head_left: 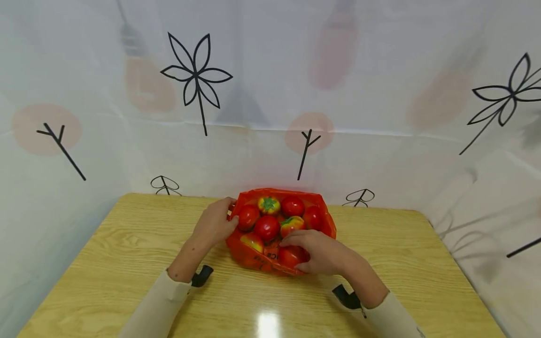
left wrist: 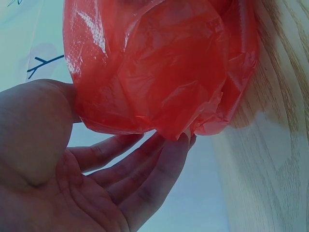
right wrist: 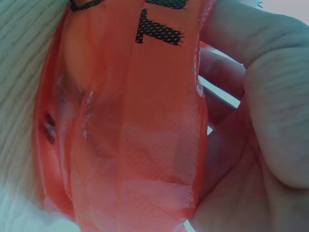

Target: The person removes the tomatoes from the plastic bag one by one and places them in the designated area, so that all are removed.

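Observation:
A red plastic bag point(head_left: 249, 259) with black print stands wide-mouthed on the table, holding several red tomatoes point(head_left: 267, 228), some with yellow-green tops. My left hand point(head_left: 214, 222) holds the bag's left side, thumb near the rim. In the left wrist view, the left fingers point(left wrist: 159, 179) bend against the bag's crumpled wall point(left wrist: 169, 72). At the bag's front right, my right hand point(head_left: 321, 251) has its thumb and fingers around a red tomato point(head_left: 290, 256). The right wrist view shows the bag's printed front point(right wrist: 159, 121) beside my right palm; the bag hides the fingertips there.
The bag rests toward the back of a light wooden table point(head_left: 139, 244). Behind it hangs a pale cloth point(head_left: 262, 155) printed with black plant drawings. Dark camera mounts point(head_left: 347, 296) sit at both wrists below the cream sleeves.

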A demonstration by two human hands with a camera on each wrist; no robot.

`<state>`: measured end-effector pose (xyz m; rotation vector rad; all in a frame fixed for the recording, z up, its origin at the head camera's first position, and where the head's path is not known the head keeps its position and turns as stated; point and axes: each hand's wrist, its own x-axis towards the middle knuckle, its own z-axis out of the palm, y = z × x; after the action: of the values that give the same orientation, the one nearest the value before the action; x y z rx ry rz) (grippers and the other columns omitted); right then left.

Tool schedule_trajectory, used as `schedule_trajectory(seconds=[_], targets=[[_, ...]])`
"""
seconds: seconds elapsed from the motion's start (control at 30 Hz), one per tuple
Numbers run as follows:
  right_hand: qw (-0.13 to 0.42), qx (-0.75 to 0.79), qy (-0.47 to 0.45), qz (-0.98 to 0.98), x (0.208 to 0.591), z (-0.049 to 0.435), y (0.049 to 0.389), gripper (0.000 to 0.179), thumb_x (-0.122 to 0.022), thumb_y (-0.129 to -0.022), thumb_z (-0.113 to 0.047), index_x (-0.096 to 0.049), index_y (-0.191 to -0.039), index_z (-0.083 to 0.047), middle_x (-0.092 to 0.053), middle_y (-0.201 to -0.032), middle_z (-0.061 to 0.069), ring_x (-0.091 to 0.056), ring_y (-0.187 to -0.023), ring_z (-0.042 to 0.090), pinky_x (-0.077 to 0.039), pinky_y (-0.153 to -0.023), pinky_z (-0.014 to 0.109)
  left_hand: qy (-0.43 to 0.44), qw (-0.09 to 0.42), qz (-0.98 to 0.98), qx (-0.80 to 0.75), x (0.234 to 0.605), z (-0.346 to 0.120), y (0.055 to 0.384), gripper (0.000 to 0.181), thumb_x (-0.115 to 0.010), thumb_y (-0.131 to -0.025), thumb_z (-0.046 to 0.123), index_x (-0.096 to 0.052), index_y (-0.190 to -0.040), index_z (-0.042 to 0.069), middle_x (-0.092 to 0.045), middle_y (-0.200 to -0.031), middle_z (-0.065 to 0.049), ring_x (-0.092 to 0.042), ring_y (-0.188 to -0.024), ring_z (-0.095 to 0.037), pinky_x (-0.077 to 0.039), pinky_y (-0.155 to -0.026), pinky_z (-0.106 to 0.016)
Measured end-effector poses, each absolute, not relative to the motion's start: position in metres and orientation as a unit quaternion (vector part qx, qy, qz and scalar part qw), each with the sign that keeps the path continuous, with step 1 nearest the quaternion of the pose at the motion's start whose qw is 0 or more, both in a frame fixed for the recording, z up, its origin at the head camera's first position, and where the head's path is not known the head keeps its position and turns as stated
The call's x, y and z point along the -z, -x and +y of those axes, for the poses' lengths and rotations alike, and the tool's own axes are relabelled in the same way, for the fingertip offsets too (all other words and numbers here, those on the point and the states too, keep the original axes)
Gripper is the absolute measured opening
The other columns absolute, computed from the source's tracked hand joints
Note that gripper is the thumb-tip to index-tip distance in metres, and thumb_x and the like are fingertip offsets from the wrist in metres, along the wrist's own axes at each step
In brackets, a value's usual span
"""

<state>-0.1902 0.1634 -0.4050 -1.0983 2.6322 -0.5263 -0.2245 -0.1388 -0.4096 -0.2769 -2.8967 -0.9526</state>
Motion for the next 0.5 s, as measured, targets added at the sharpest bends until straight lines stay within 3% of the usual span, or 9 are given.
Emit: schedule_trajectory(seconds=[0.5], targets=[[0.089,0.167,0.394,0.9,0.4056,0.1638,0.187,0.05,-0.087,-0.086,-0.02,-0.07,-0.133,-0.02,-0.066,-0.135,-0.006,-0.061,-0.127,0.02,-0.052,-0.108,0.046,0.099,0.04,-0.942,0.318,0.4117,-0.138,0.2236,0.039,-0.067,-0.097,0.01,-0.064,-0.134,0.0,-0.073,-0.117,-0.012,-0.066,-0.088,-0.022,-0.06,-0.078,-0.037]])
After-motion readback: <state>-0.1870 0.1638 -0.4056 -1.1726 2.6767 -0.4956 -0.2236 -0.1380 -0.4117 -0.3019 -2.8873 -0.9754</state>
